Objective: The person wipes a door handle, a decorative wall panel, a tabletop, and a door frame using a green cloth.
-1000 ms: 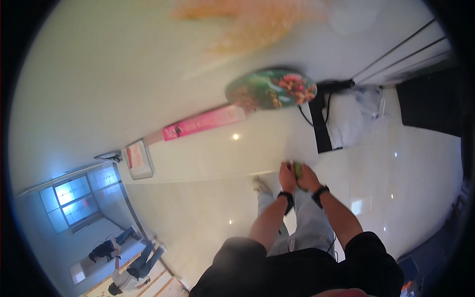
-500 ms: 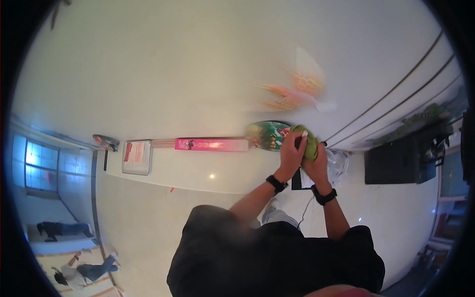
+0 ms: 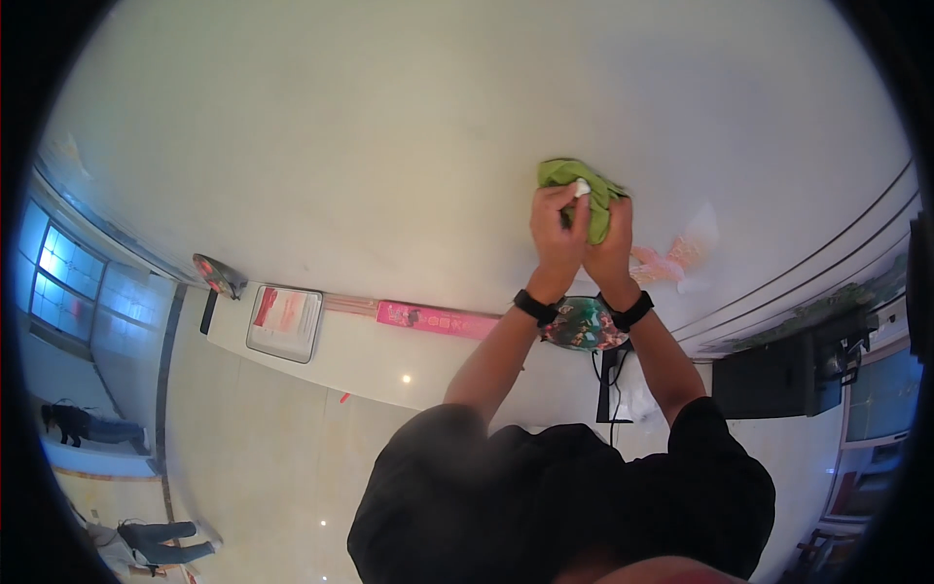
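One long white table (image 3: 379, 368) runs along a pale wall (image 3: 341, 146), with a shiny pale floor (image 3: 272, 448) on its near side. Off to the left I see one bright window (image 3: 66, 263) and two people, one in dark clothes (image 3: 83, 425), one in blue trousers (image 3: 161, 542); on the right sits one black cabinet (image 3: 764, 389). Left to right, the table carries one grey-rimmed tray (image 3: 304, 352), one long pink box (image 3: 436, 318) and one round patterned board (image 3: 587, 316). One pinkish bird picture (image 3: 664, 263) marks the wall. Two hands, left (image 3: 557, 234) and right (image 3: 610, 248), grip one bunched green cloth (image 3: 560, 173) beyond the board (whether it touches the wall, I can't tell). Two black bands, one per wrist, complete my count.
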Motion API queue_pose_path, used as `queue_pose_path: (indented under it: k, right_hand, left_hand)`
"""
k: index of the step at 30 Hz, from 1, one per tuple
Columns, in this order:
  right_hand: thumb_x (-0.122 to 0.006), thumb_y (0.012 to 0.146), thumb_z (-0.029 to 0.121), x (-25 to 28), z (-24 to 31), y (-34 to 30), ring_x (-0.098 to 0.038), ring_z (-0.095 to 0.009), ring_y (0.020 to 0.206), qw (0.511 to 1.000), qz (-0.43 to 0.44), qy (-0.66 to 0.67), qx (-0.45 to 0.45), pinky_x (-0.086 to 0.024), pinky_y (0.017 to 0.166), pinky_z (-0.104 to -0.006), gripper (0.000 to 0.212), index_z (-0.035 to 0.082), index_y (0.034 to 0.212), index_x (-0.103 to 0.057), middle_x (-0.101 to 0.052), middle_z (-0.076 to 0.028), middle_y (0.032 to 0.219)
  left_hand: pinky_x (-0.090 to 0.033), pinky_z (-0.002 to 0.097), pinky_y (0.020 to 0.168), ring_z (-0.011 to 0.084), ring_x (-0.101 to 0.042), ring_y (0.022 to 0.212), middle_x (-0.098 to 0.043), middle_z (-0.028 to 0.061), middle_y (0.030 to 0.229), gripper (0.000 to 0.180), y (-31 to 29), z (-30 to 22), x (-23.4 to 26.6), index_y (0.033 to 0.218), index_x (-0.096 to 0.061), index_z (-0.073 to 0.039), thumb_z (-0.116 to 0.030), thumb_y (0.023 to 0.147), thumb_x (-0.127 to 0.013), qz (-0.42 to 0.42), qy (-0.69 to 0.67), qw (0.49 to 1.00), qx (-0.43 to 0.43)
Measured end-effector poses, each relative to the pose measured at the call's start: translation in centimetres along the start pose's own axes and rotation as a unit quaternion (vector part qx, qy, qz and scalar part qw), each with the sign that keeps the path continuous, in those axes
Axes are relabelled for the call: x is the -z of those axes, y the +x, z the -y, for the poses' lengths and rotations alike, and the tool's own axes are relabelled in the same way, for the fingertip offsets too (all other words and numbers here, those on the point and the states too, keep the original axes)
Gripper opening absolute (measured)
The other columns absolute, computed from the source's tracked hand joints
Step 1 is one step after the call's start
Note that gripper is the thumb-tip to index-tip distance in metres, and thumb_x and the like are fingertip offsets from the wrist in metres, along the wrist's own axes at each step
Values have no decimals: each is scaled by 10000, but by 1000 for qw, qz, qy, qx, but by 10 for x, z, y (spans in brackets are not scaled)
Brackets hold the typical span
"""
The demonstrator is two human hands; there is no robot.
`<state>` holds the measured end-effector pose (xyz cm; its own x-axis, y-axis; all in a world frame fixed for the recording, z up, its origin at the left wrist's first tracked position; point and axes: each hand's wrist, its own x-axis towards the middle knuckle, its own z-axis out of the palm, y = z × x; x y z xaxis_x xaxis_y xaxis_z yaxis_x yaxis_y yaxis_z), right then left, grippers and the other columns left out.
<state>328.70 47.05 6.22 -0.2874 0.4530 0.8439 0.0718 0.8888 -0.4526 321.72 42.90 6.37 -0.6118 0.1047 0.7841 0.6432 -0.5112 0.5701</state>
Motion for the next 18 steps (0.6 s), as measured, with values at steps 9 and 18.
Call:
queue_pose_path:
  k: [9,18]
  right_hand:
    - [-685,762,143,28,8,34,-530,-344,958,999,-34,6,-36,-441,784,-412,468,-1,1139,-449,-514,-193,1020]
    - [-669,805,167,43,-83,-75,-487,-226,1020,993,-75,-15,-92,-389,872,-340,533,1,1201,-353,-484,-129,1096]
  left_hand:
    - [-481,321,627,243,-585,734,-574,118,868,234,43,-30,-39,966,-574,-41,6,765,-685,15,-83,996,-41]
    - [-472,386,662,299,-561,806,-588,97,850,188,-51,7,-57,933,-588,-48,-77,765,-670,287,-6,954,-84]
